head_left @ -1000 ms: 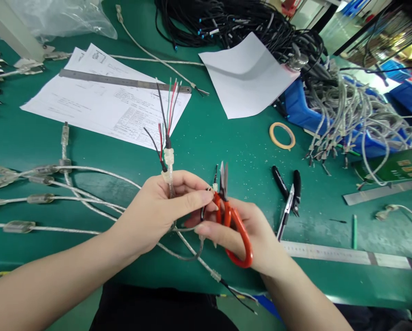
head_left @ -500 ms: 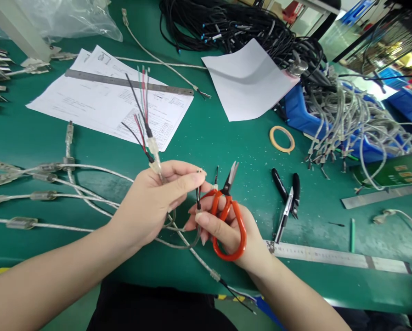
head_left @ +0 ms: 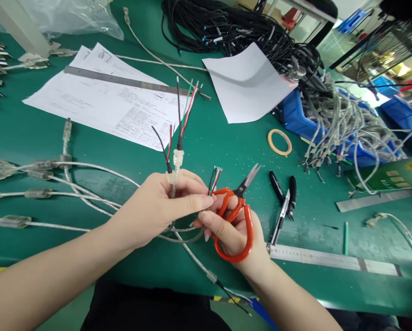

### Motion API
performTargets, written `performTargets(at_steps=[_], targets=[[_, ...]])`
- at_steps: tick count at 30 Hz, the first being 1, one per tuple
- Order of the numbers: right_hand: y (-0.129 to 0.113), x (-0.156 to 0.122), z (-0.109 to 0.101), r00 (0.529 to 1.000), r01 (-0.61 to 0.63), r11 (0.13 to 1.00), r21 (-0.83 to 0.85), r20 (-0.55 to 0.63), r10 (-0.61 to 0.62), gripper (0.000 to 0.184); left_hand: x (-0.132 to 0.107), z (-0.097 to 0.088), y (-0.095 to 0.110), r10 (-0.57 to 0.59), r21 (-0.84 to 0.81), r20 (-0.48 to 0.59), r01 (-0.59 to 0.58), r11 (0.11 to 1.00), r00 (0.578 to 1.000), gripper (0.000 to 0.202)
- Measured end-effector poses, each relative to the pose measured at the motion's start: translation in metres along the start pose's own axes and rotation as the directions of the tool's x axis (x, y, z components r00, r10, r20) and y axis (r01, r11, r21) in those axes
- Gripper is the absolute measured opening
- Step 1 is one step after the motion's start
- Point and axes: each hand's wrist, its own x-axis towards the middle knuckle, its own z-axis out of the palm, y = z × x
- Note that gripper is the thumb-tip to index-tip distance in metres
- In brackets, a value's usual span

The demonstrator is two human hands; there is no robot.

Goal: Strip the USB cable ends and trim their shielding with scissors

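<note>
My left hand (head_left: 160,204) is closed round thin cables. Two clear cable ends stand upright out of it: a taller cable end (head_left: 178,158) with black, green, red and white wires, and a shorter cable end (head_left: 171,176) with black and red wires. Between its thumb and fingertips rises a third bunch of wires (head_left: 215,180), black, red and white. My right hand (head_left: 235,230) has the orange-handled scissors (head_left: 250,230) hooked on it, blades pointing away and nearly closed. Its thumb and fingers pinch near the base of that third bunch, beside the left fingertips.
Clear cables (head_left: 73,227) run across the left. Papers (head_left: 98,101) lie under a dark metal ruler (head_left: 123,82). On the right are pliers (head_left: 291,197), a tape ring (head_left: 279,142), a steel ruler (head_left: 323,258) and a blue bin (head_left: 295,110) of cables. Black cables (head_left: 240,32) pile up at the back.
The upright cable ends in my left hand have swung to the right. The third bunch of wires now stands clear above the fingertips. The scissors have tilted right, with my right hand still holding them.
</note>
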Motion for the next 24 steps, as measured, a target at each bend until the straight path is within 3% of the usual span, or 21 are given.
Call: performTargets(at_steps=[5,13,24], targets=[[0.0039,-0.0019,0.0038,0.999,-0.047,0.999,0.021,0.005,0.047,0.018,-0.0012,0.0028,-0.0042,0.036,-0.049,-0.104,-0.041,0.998,0.994,0.015],[0.0057,-0.0034,0.0075,0.996,-0.09,0.993,0.072,0.036,0.087,0.019,-0.0009,0.0083,0.0004,-0.046,-0.244,-0.069,0.027,0.969,0.997,0.016],[0.0041,-0.0031,0.0103,0.985,-0.15,0.982,0.117,0.101,0.138,0.018,-0.0014,0.0103,0.002,-0.046,-0.323,-0.137,-0.001,0.946,0.989,0.018]])
